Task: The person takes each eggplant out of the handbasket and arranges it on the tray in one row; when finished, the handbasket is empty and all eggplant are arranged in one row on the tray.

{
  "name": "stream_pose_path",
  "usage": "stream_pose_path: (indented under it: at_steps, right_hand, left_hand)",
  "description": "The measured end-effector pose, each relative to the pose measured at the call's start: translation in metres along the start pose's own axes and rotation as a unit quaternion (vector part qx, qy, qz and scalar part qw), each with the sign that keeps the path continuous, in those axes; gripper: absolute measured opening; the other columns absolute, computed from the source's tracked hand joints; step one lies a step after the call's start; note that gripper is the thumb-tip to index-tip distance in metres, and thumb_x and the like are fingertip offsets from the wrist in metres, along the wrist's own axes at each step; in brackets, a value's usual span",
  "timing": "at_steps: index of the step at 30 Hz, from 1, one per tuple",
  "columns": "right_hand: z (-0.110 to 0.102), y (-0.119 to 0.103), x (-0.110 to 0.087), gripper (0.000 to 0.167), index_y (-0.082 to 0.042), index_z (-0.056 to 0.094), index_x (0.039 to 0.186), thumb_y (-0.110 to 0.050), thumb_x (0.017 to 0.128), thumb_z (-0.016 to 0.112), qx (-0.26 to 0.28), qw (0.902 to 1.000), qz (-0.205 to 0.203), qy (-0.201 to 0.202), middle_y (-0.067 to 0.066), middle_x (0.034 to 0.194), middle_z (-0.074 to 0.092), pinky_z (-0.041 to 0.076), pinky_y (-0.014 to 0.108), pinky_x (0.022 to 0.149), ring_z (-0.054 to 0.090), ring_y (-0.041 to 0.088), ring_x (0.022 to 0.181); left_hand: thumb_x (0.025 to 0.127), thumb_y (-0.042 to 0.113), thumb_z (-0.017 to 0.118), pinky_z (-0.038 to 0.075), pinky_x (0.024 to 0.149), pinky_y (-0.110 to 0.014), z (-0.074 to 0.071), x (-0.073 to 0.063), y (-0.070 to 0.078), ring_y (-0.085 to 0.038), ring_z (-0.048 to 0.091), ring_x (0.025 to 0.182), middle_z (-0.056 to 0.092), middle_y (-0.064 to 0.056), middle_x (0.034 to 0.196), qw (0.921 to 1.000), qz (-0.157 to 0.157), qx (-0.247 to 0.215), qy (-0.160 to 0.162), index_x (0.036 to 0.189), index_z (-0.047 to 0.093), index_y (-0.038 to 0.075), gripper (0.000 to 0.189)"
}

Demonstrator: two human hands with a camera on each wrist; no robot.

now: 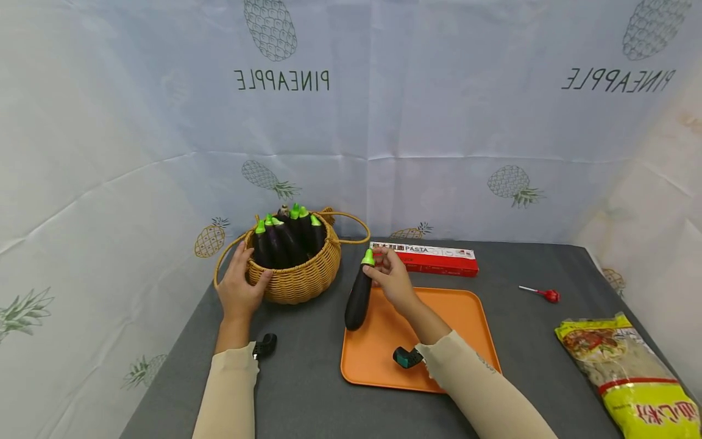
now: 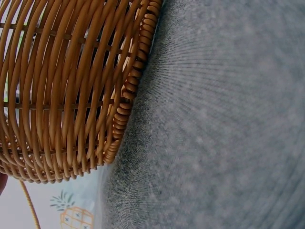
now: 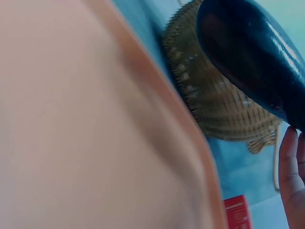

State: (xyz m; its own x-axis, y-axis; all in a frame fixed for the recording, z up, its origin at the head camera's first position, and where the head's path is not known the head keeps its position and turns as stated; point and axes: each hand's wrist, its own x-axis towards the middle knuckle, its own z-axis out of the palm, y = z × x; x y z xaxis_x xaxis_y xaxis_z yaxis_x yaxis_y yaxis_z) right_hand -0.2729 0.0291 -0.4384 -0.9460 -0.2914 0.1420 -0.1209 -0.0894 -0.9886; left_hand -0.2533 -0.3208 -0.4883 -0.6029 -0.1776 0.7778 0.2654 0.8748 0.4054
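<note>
My right hand (image 1: 393, 279) pinches a dark eggplant (image 1: 358, 299) near its bright green stem end. It hangs slanted over the left edge of an orange tray (image 1: 466, 305), its blunt end downward. In the right wrist view the eggplant (image 3: 252, 57) fills the upper right, with fingertips (image 3: 290, 162) at one end. My left hand (image 1: 241, 285) holds the near left side of a round wicker basket (image 1: 298, 283), thumb at the rim. Several eggplants (image 1: 285, 244) stand upright inside the basket. The basket's woven wall (image 2: 62, 86) fills the left part of the left wrist view.
Behind the tray lies a red and white pasta box (image 1: 439, 261). To the right are a red lollipop (image 1: 550, 296) and a yellow food packet (image 1: 631, 372) on the dark grey table (image 1: 307, 390). A pineapple-print cloth (image 1: 439, 122) hangs behind.
</note>
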Motion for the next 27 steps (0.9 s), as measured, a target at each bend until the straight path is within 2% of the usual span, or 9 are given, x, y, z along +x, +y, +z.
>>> stream_pose_path:
  at_steps: [4, 17, 22, 27]
  right_hand:
    - [0.001, 0.009, -0.005, 0.042, 0.002, 0.045, 0.131, -0.002, 0.093, 0.063, -0.002, 0.9997, 0.017, -0.019, 0.015, 0.108, 0.057, 0.054, 0.039, 0.071, 0.061, 0.020, 0.086]
    - [0.004, 0.034, -0.012, 0.038, 0.006, 0.049, 0.124, 0.000, 0.090, 0.065, -0.034, 0.9976, 0.026, -0.054, 0.015, 0.100, 0.059, 0.054, 0.041, 0.068, 0.060, 0.018, 0.078]
    - [0.005, 0.037, -0.014, 0.038, 0.005, 0.050, 0.124, -0.001, 0.090, 0.066, -0.039, 0.9963, 0.047, -0.061, 0.015, 0.101, 0.060, 0.054, 0.043, 0.068, 0.059, 0.019, 0.079]
    - [0.006, 0.037, -0.015, 0.039, 0.007, 0.048, 0.125, -0.002, 0.091, 0.065, -0.045, 0.9945, 0.063, -0.070, 0.017, 0.102, 0.059, 0.053, 0.039, 0.065, 0.058, 0.018, 0.079]
  left_hand:
    - [0.083, 0.081, 0.039, 0.045, 0.064, -0.056, -0.001, 0.000, 0.000, -0.039, 0.057, 0.116, 0.047, -0.005, 0.147, 1.0000, 0.000, 0.001, -0.005, 0.132, 0.059, 0.008, 0.089]
    - [0.083, 0.080, 0.040, 0.045, 0.066, -0.058, -0.001, 0.001, 0.002, -0.039, 0.057, 0.115, 0.048, -0.004, 0.146, 1.0000, 0.001, 0.002, 0.004, 0.130, 0.060, 0.008, 0.088]
    - [0.083, 0.080, 0.040, 0.045, 0.068, -0.059, 0.000, 0.001, 0.002, -0.039, 0.058, 0.114, 0.049, -0.006, 0.145, 1.0000, -0.001, 0.000, 0.005, 0.129, 0.061, 0.007, 0.088]
    - [0.084, 0.079, 0.041, 0.045, 0.069, -0.060, 0.000, 0.000, 0.002, -0.039, 0.057, 0.115, 0.048, -0.005, 0.146, 1.0000, 0.000, -0.001, 0.006, 0.129, 0.061, 0.007, 0.088]
